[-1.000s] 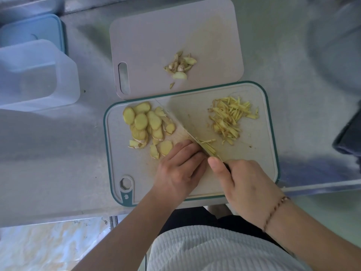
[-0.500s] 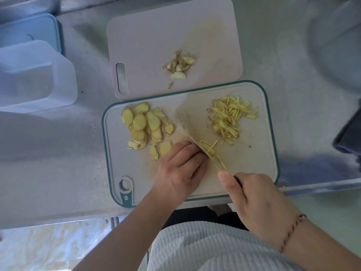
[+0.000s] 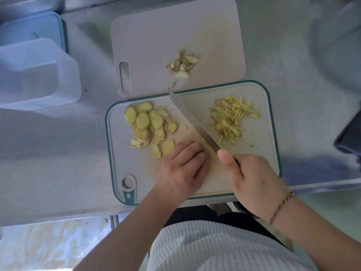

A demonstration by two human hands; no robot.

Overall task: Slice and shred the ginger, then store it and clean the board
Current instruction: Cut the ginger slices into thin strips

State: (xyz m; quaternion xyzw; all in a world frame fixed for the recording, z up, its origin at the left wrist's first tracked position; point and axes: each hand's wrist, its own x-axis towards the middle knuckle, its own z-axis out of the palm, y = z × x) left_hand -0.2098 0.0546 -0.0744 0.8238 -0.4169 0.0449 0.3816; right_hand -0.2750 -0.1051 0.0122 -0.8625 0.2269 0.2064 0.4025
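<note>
A teal-rimmed cutting board [image 3: 254, 169] lies on the steel counter. Round ginger slices [image 3: 148, 124] are heaped on its left half, and a pile of ginger shreds [image 3: 230, 116] lies on its right half. My right hand [image 3: 252, 180] grips the handle of a knife [image 3: 192, 120], whose blade runs diagonally across the board between the two piles, its tip past the far rim. My left hand [image 3: 183, 169] rests curled on the board just left of the blade; whatever lies under its fingertips is hidden.
A second pale board [image 3: 156, 36] behind holds ginger peel scraps [image 3: 182, 64]. A clear plastic container [image 3: 35, 75] and a blue lid [image 3: 33, 30] stand at the far left. A dark object [image 3: 349, 137] sits at the right edge. The counter's front edge runs under my wrists.
The knife has swung from a cut beside my left fingers to lie flat and extended across the board. The fresh strips by the blade have gone; the shred pile looks slightly larger.
</note>
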